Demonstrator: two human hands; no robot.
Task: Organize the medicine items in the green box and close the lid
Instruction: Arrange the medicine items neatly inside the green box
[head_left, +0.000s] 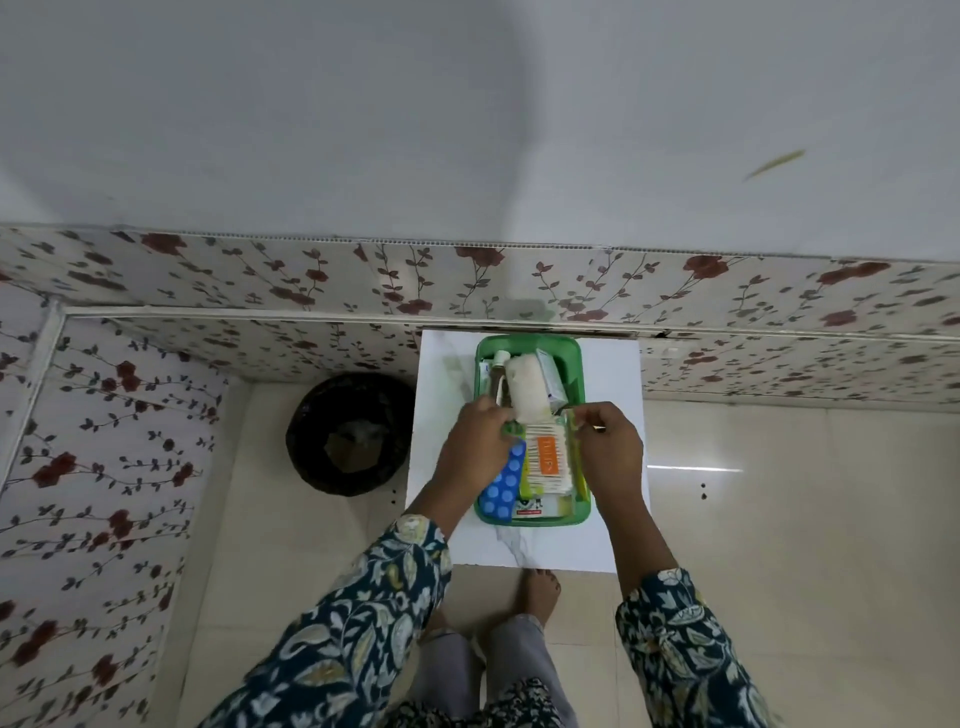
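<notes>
An open green box (576, 364) sits on a small white table (613, 540). Its far half holds a brown bottle (492, 376), a white roll (525, 387) and small cartons (551, 374). The near half holds a clear pack of cotton swabs (548, 460) with an orange label, a blue blister strip (503, 486) and flat cartons (535, 506). My left hand (475, 441) and my right hand (610, 447) meet over the box's middle. Each pinches a far corner of the swab pack. No lid can be made out.
A black lined waste bin (349, 434) stands on the floor left of the table. A floral-papered wall runs behind the table and along the left side. My bare feet (540, 592) are at the table's near edge on pale floor tiles.
</notes>
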